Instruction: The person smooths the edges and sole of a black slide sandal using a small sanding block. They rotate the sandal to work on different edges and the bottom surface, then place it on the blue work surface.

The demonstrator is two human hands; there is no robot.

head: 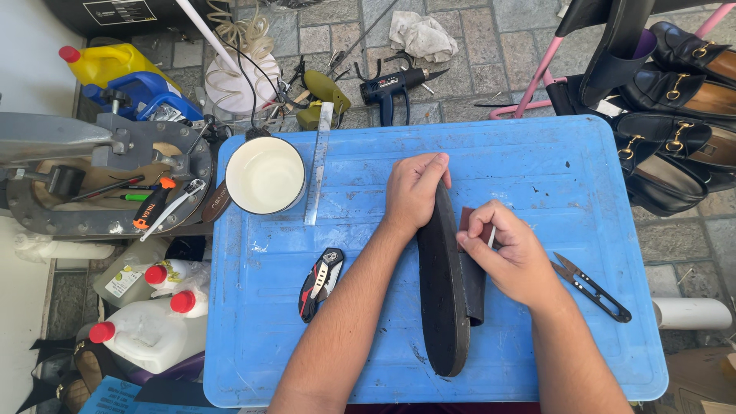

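A long black shoe sole lies lengthwise on the blue plastic table. My left hand presses down on the sole's far end, fingers curled over it. My right hand sits at the sole's right edge, pinching a thin white tool between thumb and fingers against a dark reddish-brown strip of material. A dark flap sticks out from under the sole on the right.
On the table are a white lamp head, a clear ruler, a folding knife and black thread snips. Black loafers hang at right. Jugs, a heat gun and a metal machine surround the table.
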